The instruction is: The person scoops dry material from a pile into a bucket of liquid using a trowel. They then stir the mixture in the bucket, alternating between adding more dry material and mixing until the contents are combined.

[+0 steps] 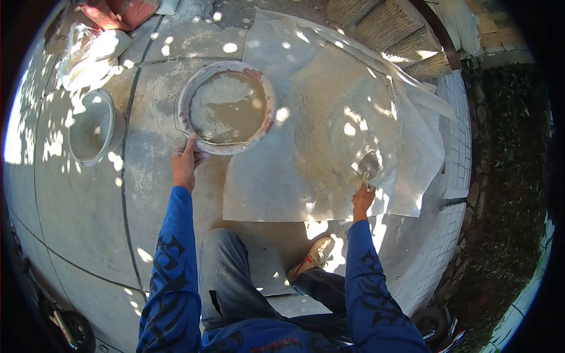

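My left hand [185, 160] grips the near-left rim of a round basin [268, 101], fingers closed at its edge. Inside the basin lies a wet grey-tan mix [232, 112] with paler powder on part of its surface. In my right hand [362, 200] is a trowel [369, 165], held by its handle. Its metal blade rests at the near side of a spread heap of grey-tan powder [323, 126]. Under the heap is a translucent plastic sheet [259, 194], which also reaches to the basin's right side.
A grey bucket [112, 132] stands left of the basin on the concrete paving [153, 200]. White bags [100, 53] and a red sack [120, 13] lie at the upper left. Bark-textured blocks [394, 35] stand behind the sheet. A planted strip [506, 176] runs along the right.
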Demonstrator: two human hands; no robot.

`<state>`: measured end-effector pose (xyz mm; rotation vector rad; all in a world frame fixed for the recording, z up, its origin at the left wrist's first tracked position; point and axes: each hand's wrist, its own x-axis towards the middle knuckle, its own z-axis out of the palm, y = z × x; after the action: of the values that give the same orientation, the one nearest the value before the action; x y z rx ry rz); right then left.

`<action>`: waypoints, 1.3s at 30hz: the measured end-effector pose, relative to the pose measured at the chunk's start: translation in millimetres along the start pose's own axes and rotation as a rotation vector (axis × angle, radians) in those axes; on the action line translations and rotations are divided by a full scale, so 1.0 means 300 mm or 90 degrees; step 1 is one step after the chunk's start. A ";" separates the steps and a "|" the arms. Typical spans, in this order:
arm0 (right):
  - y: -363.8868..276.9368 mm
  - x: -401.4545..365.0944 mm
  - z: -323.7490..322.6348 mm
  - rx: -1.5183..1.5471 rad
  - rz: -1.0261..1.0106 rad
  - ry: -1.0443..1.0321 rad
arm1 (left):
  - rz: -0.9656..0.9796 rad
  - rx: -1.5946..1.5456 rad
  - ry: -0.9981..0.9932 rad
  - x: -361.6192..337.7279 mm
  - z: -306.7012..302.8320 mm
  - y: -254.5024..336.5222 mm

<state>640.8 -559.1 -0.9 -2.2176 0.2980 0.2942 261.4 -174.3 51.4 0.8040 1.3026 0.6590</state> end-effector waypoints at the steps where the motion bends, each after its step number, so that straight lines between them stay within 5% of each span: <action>1: 0.001 0.009 0.023 -0.015 -0.020 -0.008 | 0.006 -0.006 -0.001 -0.004 0.002 0.002; 9: -0.210 -0.093 0.303 -0.031 -0.147 -0.133 | 0.002 -0.010 -0.001 -0.002 0.001 -0.004; 13: -0.272 -0.118 0.340 0.093 -0.031 -0.244 | 0.001 -0.010 0.000 0.007 -0.007 -0.008; 29: -0.248 -0.150 0.059 0.150 0.007 -0.216 | -0.010 -0.029 -0.002 -0.004 0.003 0.008; 39: -0.521 -0.334 -0.005 0.111 -0.108 -0.323 | -0.003 -0.022 -0.007 -0.015 0.007 0.022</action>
<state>595.2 -454.7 145.7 -1.9051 -0.1353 0.6917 262.9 -174.6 59.5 0.7744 1.2792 0.6708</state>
